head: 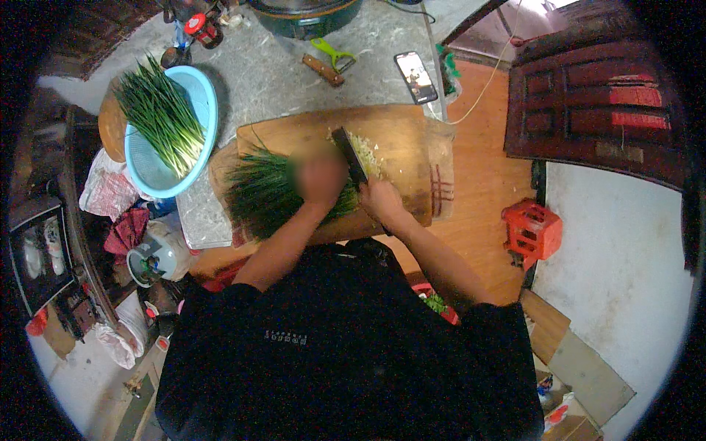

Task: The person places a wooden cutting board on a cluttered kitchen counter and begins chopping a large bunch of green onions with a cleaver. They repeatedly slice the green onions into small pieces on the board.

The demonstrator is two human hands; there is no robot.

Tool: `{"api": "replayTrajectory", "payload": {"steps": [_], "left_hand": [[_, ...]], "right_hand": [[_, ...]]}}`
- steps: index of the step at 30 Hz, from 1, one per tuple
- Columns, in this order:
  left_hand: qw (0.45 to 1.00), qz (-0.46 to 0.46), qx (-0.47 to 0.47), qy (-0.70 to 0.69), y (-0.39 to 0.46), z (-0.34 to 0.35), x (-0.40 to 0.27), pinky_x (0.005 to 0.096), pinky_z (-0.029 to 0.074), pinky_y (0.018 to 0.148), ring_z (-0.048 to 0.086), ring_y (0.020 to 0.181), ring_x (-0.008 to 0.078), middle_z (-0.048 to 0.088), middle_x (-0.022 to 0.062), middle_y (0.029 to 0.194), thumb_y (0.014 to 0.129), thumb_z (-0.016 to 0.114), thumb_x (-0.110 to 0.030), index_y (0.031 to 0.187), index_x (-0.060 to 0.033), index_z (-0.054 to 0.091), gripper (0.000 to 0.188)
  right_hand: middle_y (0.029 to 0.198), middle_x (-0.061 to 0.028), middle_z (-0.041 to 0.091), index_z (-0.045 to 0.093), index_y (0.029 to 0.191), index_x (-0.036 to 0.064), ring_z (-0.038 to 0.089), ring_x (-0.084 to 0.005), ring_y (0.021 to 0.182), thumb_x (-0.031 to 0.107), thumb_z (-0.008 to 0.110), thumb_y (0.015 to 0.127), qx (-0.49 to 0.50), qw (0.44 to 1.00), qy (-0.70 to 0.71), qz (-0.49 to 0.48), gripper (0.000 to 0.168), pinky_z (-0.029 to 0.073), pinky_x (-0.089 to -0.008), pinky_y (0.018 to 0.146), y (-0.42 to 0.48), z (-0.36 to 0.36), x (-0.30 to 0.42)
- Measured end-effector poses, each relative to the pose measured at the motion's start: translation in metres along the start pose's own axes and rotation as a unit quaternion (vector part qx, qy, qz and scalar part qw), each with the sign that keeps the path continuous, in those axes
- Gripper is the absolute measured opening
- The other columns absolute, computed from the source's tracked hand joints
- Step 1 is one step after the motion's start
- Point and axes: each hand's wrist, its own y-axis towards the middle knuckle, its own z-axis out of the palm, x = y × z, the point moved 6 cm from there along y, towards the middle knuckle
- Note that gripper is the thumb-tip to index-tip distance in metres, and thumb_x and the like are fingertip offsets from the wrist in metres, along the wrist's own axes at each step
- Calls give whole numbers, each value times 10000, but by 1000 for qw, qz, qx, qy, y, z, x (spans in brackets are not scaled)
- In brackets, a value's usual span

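A large bunch of chives [259, 184] lies across a wooden cutting board [405, 127], its green ends to the left. My left hand [319, 176] holds the bunch down near its right end; a blur hides the fingers. In my right hand [383, 200] is the handle of a dark-bladed kitchen knife [351, 155], the blade pointing away from me just right of my left hand. Chopped pale pieces [365, 151] lie along the blade's right side, with a few scattered farther right. More chives [160, 121] rest in a light-blue plastic colander [207, 129] at the left.
The board sits on a grey marbled table [248, 71]. Beyond it are a green peeler [333, 53], a wooden-handled tool [322, 70], a phone [415, 77] with a lit screen and a dark pan [303, 19]. A red-lidded jar [203, 30] stands at the back left.
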Motion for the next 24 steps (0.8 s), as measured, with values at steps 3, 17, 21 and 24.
{"api": "replayTrajectory", "payload": {"steps": [3,17,21,24], "left_hand": [[996,-20,-82,-16,-6,16,11,498,381,910,537,1021,289,609,98,1066,784,626,-258,1017,-102,614,281],[995,54,-83,-22,-12,17,14,477,381,898,518,1005,297,576,100,1010,693,671,-207,999,-95,581,338],[990,22,-115,-81,-10,-6,3,430,381,864,554,954,260,590,89,985,813,612,-175,904,-96,562,131],[985,45,-145,-87,-9,-21,-1,442,382,855,560,922,270,602,85,949,805,629,-168,882,-94,567,123]], "right_hand": [[753,-295,608,566,898,-44,602,-476,756,219,549,880,40,999,-19,16,263,490,-525,686,-16,-41,24],[747,-295,612,562,891,-47,605,-472,736,211,546,866,43,998,-36,-4,259,487,-530,680,3,-32,21],[751,-298,608,563,871,-45,608,-463,738,220,545,871,96,995,-22,-3,266,486,-526,672,-19,-47,17],[755,-294,609,565,868,-39,606,-462,730,233,530,882,98,994,-34,-43,275,488,-523,664,-8,-16,3]]}}
